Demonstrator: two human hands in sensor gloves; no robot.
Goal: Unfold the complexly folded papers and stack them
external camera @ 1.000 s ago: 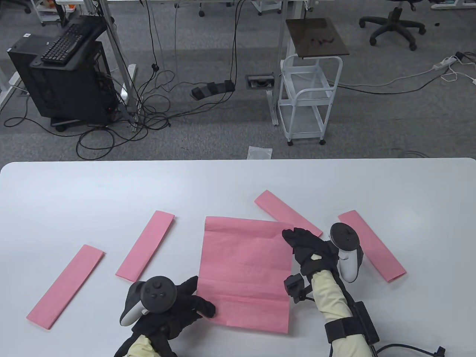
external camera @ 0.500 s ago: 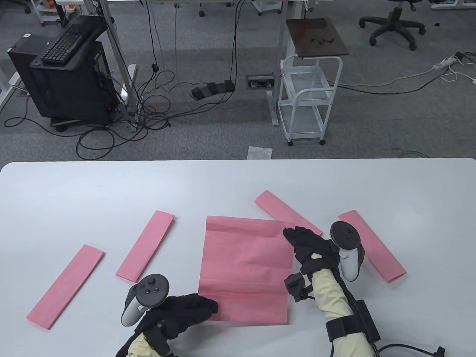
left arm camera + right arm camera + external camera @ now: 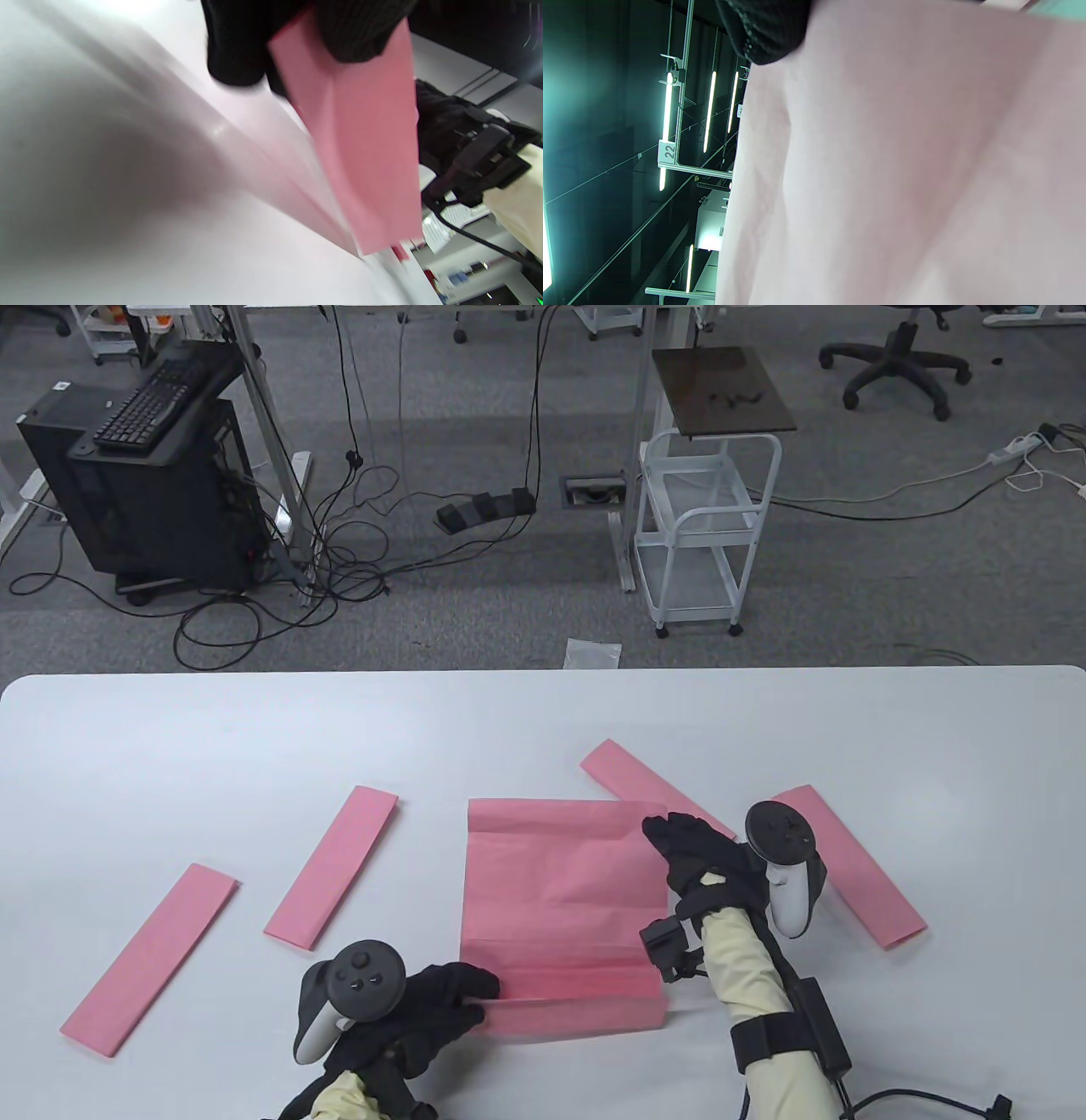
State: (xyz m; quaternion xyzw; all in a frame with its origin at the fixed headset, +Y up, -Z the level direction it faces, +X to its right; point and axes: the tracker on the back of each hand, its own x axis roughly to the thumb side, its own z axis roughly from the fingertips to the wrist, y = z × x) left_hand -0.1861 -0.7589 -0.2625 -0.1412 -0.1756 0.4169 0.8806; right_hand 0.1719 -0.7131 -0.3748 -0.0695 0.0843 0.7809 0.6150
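Observation:
A large pink paper (image 3: 560, 891), partly unfolded and creased, lies at the table's near middle. My left hand (image 3: 458, 993) pinches its near-left corner and holds the near flap raised off the table. In the left wrist view the gloved fingers (image 3: 360, 34) grip the pink flap (image 3: 365, 148). My right hand (image 3: 679, 840) rests its fingertips on the paper's right edge near the far corner. In the right wrist view a fingertip (image 3: 768, 29) shows above the pale paper (image 3: 903, 169). Several folded pink strips lie around: two on the left (image 3: 148, 959) (image 3: 333, 865) and two on the right (image 3: 653, 793) (image 3: 857, 874).
The white table (image 3: 212, 746) ends at its far edge, with office floor, a white cart (image 3: 704, 534) and cables beyond. The strip on the right lies partly under my right hand's tracker (image 3: 785, 865).
My left hand has closed on the paper's near-left corner and lifted the near flap, so the near edge has risen and come closer to the middle. My right hand has shifted slightly farther along the right edge.

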